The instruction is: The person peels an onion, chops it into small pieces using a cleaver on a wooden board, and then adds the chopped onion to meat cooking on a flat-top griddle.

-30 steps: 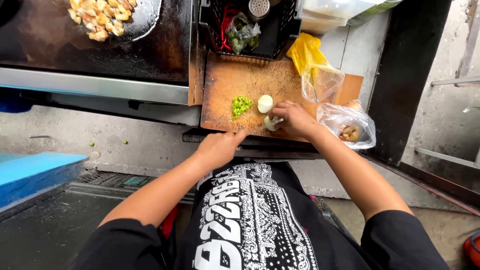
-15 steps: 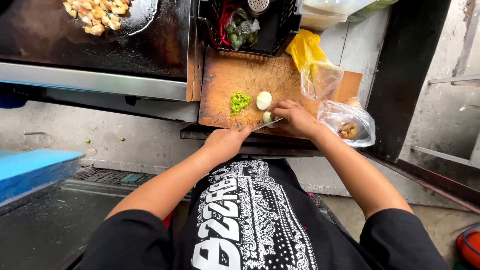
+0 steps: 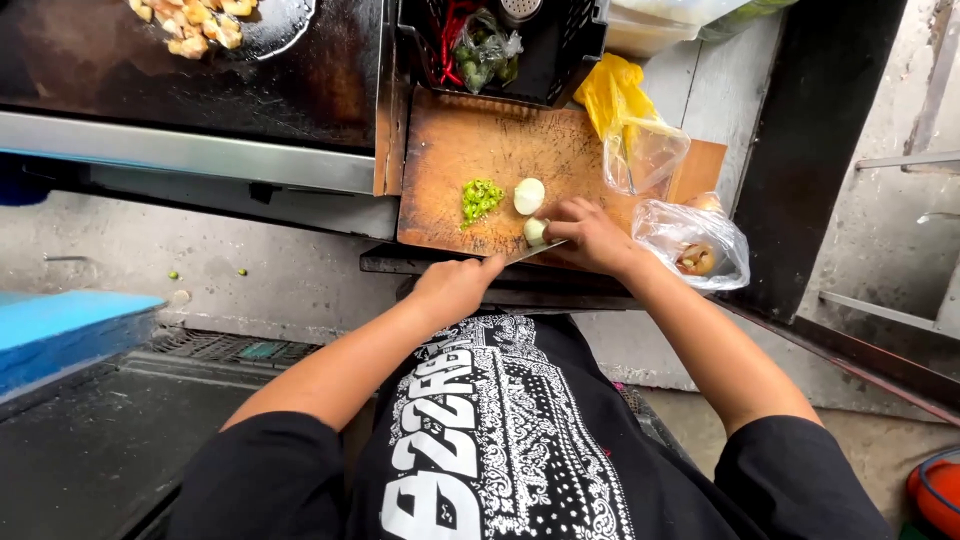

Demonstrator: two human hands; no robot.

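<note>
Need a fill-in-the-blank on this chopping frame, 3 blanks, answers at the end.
1. The left hand grips a ____, its blade reaching toward the right hand.
2. The right hand steadies a white onion piece on the wooden ____.
3. The small pile of chopped bits left of the other onion half is ____ in colour.

Missing words: knife; cutting board; green

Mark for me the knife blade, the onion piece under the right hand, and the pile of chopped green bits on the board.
knife blade (image 3: 537, 251), head view, middle of the flat steel.
onion piece (image 3: 535, 231), head view, its exposed white top.
chopped green bits (image 3: 480, 197), head view, centre of the pile.
</note>
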